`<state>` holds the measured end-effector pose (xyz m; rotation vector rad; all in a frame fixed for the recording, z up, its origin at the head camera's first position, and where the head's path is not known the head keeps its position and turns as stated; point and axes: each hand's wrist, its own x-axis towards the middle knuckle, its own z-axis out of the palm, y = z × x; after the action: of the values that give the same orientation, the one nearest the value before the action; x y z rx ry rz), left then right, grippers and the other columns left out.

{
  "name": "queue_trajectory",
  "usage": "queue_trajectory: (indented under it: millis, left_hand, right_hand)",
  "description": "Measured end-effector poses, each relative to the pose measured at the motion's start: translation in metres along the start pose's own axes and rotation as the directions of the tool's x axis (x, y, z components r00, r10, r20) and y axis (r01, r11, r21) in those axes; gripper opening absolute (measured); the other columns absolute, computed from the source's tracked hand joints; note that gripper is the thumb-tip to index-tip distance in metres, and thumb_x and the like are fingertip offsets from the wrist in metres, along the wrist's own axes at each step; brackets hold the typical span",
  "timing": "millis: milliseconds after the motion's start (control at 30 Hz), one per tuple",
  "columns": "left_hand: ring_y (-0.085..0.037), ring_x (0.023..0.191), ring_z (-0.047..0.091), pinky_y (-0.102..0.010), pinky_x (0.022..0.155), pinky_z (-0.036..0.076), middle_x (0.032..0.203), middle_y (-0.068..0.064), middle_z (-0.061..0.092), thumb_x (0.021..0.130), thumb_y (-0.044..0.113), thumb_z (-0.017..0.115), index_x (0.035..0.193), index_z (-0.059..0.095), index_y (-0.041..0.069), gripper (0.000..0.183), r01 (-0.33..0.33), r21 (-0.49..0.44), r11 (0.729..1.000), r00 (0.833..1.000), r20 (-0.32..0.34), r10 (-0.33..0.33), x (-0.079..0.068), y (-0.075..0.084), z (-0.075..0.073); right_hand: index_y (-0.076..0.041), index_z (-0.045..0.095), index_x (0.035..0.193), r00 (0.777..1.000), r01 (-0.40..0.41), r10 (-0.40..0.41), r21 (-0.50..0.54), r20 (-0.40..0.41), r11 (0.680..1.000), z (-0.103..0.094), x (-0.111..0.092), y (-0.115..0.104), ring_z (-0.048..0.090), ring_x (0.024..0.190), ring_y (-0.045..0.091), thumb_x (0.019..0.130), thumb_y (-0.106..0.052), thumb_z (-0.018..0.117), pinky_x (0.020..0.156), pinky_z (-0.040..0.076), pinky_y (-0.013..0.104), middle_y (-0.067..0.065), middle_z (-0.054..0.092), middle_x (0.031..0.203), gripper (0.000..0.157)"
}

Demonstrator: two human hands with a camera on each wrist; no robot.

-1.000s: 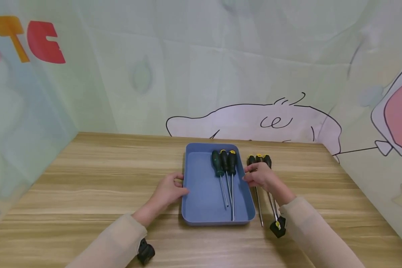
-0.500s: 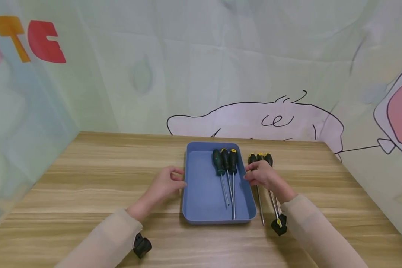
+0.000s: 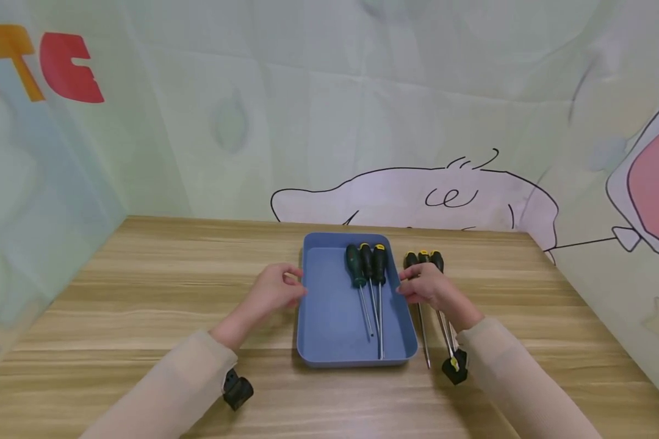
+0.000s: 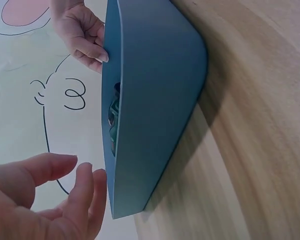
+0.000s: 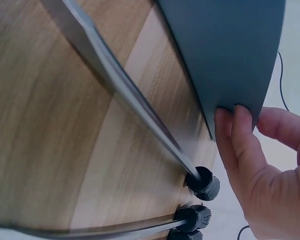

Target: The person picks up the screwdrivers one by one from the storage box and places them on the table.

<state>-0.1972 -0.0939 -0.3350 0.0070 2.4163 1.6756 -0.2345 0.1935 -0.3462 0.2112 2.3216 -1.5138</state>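
A blue rectangular tray [image 3: 335, 341] lies on the wooden table. Inside it, along the right side, are three screwdrivers: one with a green handle [image 3: 355, 262] and two with black, yellow-capped handles [image 3: 380, 265]. At the tray's left rim is my left hand [image 3: 271, 289], thumb and fingers apart; in the left wrist view its fingertips are right beside the wall, with nothing between them. My right hand [image 5: 270, 170] pinches the opposite wall, fingers on the outside and thumb over the rim. Under and beside that hand lie three more screwdrivers [image 3: 424, 344], partly hidden by it.
The wooden table [image 3: 187, 268] extends to both sides of the tray. A printed cloth backdrop [image 3: 208, 140] rises behind the table. A black wrist device [image 3: 237, 390] is at the left sleeve, and another [image 3: 454, 367] is at the right sleeve, overlapping the screwdriver shafts.
My left hand has slid away from me along the tray's left side, and its thumb has drawn back from over the rim. The right hand and the tray stay put.
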Motion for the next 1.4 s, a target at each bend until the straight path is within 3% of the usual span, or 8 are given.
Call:
queue_trajectory:
  millis: [367, 600, 1033, 1200, 1400]
  left_hand:
    - [-0.017, 0.069, 0.059, -0.029, 0.066, 0.054, 0.083, -0.015, 0.06, 0.079, -0.003, 0.062, 0.114, 0.055, -0.011, 0.036, -0.025, 0.05, 0.998, 0.998, 0.05, 0.023, 0.007, 0.014, 0.008]
    - [-0.028, 0.076, 0.063, -0.029, 0.064, 0.054, 0.083, -0.016, 0.062, 0.079, -0.003, 0.061, 0.11, 0.056, -0.011, 0.033, -0.05, 0.043, 0.998, 0.998, 0.043, 0.048, 0.014, 0.016, 0.016]
    - [-0.029, 0.08, 0.062, -0.033, 0.069, 0.055, 0.089, -0.017, 0.061, 0.081, -0.003, 0.062, 0.112, 0.055, -0.01, 0.033, 0.03, -0.023, 0.999, 0.999, 0.022, -0.029, 0.022, 0.022, 0.027]
    - [-0.027, 0.077, 0.062, -0.036, 0.073, 0.054, 0.09, -0.016, 0.058, 0.082, -0.002, 0.063, 0.114, 0.055, -0.01, 0.034, 0.047, -0.023, 0.999, 0.999, 0.028, -0.046, 0.026, 0.021, 0.033]
    - [-0.022, 0.074, 0.059, -0.033, 0.071, 0.054, 0.092, -0.016, 0.056, 0.082, -0.001, 0.063, 0.114, 0.055, -0.01, 0.034, 0.048, -0.037, 0.998, 0.998, 0.03, -0.047, 0.029, 0.02, 0.041]
  right_hand:
    - [0.014, 0.048, 0.115, 1.0, -0.003, 0.003, 0.017, 0.005, 1.0, 0.0, 0.0, 0.0, 0.061, 0.068, 0.016, 0.082, 0.009, 0.06, 0.064, 0.054, 0.029, 0.014, 0.055, 0.087, 0.035]
    - [0.014, 0.048, 0.117, 1.0, -0.01, 0.01, 0.016, 0.006, 1.0, 0.0, -0.002, 0.001, 0.06, 0.068, 0.016, 0.082, 0.009, 0.06, 0.065, 0.054, 0.029, 0.015, 0.055, 0.09, 0.037]
    - [0.015, 0.048, 0.117, 1.0, 0.011, -0.011, 0.022, 0.013, 1.0, 0.002, -0.002, 0.001, 0.061, 0.069, 0.016, 0.082, 0.009, 0.06, 0.066, 0.055, 0.03, 0.015, 0.056, 0.089, 0.037]
    - [0.015, 0.049, 0.117, 1.0, 0.01, -0.01, 0.01, 0.005, 1.0, 0.002, -0.001, 0.001, 0.061, 0.07, 0.017, 0.082, 0.009, 0.06, 0.066, 0.055, 0.031, 0.016, 0.058, 0.089, 0.037]
    - [0.014, 0.049, 0.117, 1.0, 0.004, -0.004, 0.001, -0.006, 1.0, 0.001, -0.001, 0.001, 0.061, 0.07, 0.017, 0.082, 0.008, 0.061, 0.067, 0.055, 0.031, 0.016, 0.057, 0.091, 0.037]
